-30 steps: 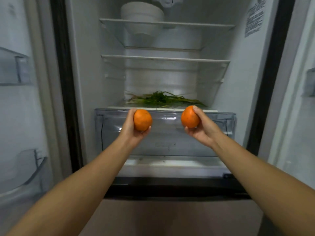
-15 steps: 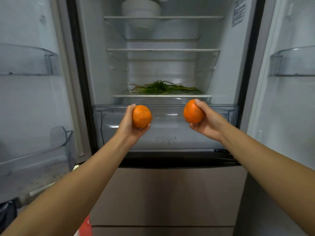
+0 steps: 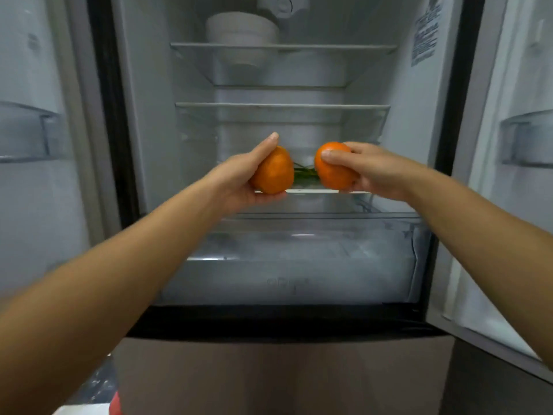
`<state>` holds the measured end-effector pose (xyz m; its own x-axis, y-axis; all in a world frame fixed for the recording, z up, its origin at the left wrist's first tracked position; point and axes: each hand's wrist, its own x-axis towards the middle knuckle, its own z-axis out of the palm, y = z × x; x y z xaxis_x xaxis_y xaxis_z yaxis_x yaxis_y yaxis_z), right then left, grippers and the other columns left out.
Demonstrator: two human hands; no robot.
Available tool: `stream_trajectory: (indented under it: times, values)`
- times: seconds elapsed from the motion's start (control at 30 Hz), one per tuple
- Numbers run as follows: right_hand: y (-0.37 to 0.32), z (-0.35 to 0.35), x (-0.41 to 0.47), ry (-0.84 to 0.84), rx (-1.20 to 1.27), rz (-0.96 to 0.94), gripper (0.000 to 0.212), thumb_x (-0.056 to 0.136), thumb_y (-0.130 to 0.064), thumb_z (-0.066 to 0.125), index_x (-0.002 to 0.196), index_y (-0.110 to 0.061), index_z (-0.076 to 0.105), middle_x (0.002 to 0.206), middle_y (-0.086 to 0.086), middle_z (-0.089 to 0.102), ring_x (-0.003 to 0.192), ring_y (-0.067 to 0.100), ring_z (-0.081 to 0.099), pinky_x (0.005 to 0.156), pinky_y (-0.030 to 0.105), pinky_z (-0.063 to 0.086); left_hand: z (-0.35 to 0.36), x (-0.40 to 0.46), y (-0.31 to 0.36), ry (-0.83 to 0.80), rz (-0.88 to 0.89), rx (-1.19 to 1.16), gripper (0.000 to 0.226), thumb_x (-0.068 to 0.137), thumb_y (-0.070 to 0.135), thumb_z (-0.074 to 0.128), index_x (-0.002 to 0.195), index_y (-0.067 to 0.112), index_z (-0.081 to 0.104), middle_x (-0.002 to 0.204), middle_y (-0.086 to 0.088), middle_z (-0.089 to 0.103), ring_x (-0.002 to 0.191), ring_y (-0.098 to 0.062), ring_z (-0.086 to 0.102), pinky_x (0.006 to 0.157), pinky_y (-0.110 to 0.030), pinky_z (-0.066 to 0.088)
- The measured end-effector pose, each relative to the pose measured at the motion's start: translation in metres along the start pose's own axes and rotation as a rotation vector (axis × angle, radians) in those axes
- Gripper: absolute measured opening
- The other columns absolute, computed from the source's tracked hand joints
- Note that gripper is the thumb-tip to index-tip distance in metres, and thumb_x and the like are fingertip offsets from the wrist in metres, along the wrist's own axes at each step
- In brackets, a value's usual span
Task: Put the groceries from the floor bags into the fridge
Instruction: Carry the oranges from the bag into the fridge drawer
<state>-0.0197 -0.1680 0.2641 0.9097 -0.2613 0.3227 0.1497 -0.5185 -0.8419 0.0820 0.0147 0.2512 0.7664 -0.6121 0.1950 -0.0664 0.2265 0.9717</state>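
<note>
The fridge stands open in front of me. My left hand (image 3: 239, 178) holds one orange (image 3: 275, 170) and my right hand (image 3: 374, 169) grips a second orange (image 3: 333, 166). Both fruits hover close together just above the front edge of the lowest glass shelf (image 3: 353, 191). Green leafy stalks (image 3: 303, 172) lie on that shelf, mostly hidden behind the oranges. Below the shelf sits the clear crisper drawer (image 3: 299, 265), pulled partly forward.
A stack of white bowls (image 3: 242, 34) stands on the top shelf (image 3: 284, 47); the middle shelf (image 3: 282, 106) is bare. Door bins (image 3: 30, 133) hang at left and at right (image 3: 526, 139). A red item (image 3: 115, 402) shows on the floor at the lower left.
Both hands have risen from in front of the drawer to shelf height and drawn closer together. The view has shifted nearer and upward.
</note>
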Motion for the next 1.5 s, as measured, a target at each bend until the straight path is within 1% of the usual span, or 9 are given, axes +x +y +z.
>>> stream_trajectory:
  times: [0.17, 0.27, 0.37, 0.67, 0.8, 0.93, 1.1, 1.37, 1.5]
  values:
    - [0.017, -0.019, 0.073, -0.118, -1.035, -0.032, 0.045, 0.077, -0.045, 0.07, 0.111, -0.028, 0.047, 0.111, 0.0, 0.056, 0.096, 0.02, 0.054, 0.084, 0.034, 0.048, 0.007, 0.088, 0.003, -0.162, -0.034, 0.704, 0.046, 0.083, 0.036, 0.068, 0.12, 0.015, 0.05, 0.11, -0.007, 0.055, 0.094, -0.022, 0.061, 0.064, -0.033, 0.06]
    - [0.048, -0.018, 0.116, -0.278, -1.244, 0.105, 0.05, 0.078, -0.044, 0.069, 0.118, -0.023, 0.047, 0.113, 0.001, 0.056, 0.097, 0.022, 0.057, 0.086, 0.035, 0.049, 0.019, 0.139, -0.013, -0.279, 0.092, 1.36, 0.047, 0.079, 0.039, 0.071, 0.116, 0.02, 0.048, 0.108, -0.002, 0.053, 0.095, -0.022, 0.055, 0.07, -0.035, 0.057]
    - [0.083, -0.021, 0.155, -0.458, -1.313, 0.326, 0.052, 0.081, -0.044, 0.066, 0.122, -0.021, 0.044, 0.114, 0.004, 0.054, 0.103, 0.028, 0.061, 0.09, 0.041, 0.052, 0.03, 0.177, -0.036, -0.485, 0.082, 1.635, 0.054, 0.08, 0.042, 0.069, 0.124, 0.021, 0.046, 0.112, -0.001, 0.051, 0.099, -0.023, 0.054, 0.087, -0.038, 0.054]
    - [0.16, -0.012, 0.206, -0.734, -1.414, 0.446, 0.048, 0.083, -0.039, 0.066, 0.12, -0.018, 0.044, 0.114, 0.007, 0.053, 0.104, 0.03, 0.06, 0.089, 0.039, 0.052, 0.036, 0.256, -0.121, -0.825, 0.089, 1.718, 0.057, 0.084, 0.04, 0.065, 0.129, 0.014, 0.042, 0.126, -0.008, 0.052, 0.112, -0.027, 0.054, 0.086, -0.034, 0.048]
    - [0.193, -0.002, 0.219, -0.712, -1.434, 0.338, 0.048, 0.088, -0.034, 0.062, 0.125, -0.009, 0.046, 0.12, 0.011, 0.057, 0.107, 0.029, 0.056, 0.08, 0.029, 0.04, 0.038, 0.28, -0.147, -0.843, 0.122, 1.661, 0.051, 0.084, 0.034, 0.066, 0.125, 0.01, 0.047, 0.121, -0.01, 0.057, 0.108, -0.028, 0.057, 0.081, -0.03, 0.045]
    - [0.225, 0.003, 0.222, -0.721, -1.393, 0.272, 0.03, 0.088, -0.031, 0.06, 0.107, -0.007, 0.063, 0.114, 0.012, 0.063, 0.109, 0.029, 0.057, 0.095, 0.033, 0.045, 0.04, 0.287, -0.174, -0.819, 0.198, 1.589, 0.039, 0.083, 0.027, 0.066, 0.115, 0.009, 0.056, 0.114, -0.013, 0.063, 0.103, -0.029, 0.06, 0.074, -0.024, 0.039]
    - [0.224, 0.001, 0.214, -0.683, -1.364, 0.253, 0.044, 0.09, -0.038, 0.058, 0.124, -0.011, 0.055, 0.129, 0.009, 0.048, 0.12, 0.026, 0.046, 0.098, 0.031, 0.038, 0.04, 0.286, -0.177, -0.757, 0.209, 1.564, 0.053, 0.084, 0.033, 0.066, 0.128, 0.011, 0.045, 0.124, -0.011, 0.055, 0.111, -0.027, 0.055, 0.077, -0.023, 0.037]
    - [0.171, -0.016, 0.226, -0.66, -1.418, 0.56, 0.076, 0.087, -0.056, 0.053, 0.146, -0.014, 0.03, 0.143, 0.009, 0.043, 0.125, 0.029, 0.048, 0.103, 0.036, 0.041, 0.047, 0.278, -0.129, -0.773, 0.159, 1.71, 0.076, 0.084, 0.049, 0.062, 0.142, 0.009, 0.033, 0.142, -0.011, 0.042, 0.126, -0.027, 0.045, 0.101, -0.035, 0.042]
    - [0.136, -0.022, 0.21, -0.632, -1.211, 0.763, 0.074, 0.089, -0.051, 0.055, 0.146, -0.01, 0.031, 0.145, 0.01, 0.04, 0.124, 0.031, 0.049, 0.095, 0.041, 0.048, 0.042, 0.251, -0.096, -0.856, 0.001, 1.87, 0.085, 0.086, 0.05, 0.059, 0.15, 0.015, 0.015, 0.155, -0.007, 0.022, 0.141, -0.025, 0.026, 0.114, -0.036, 0.025]
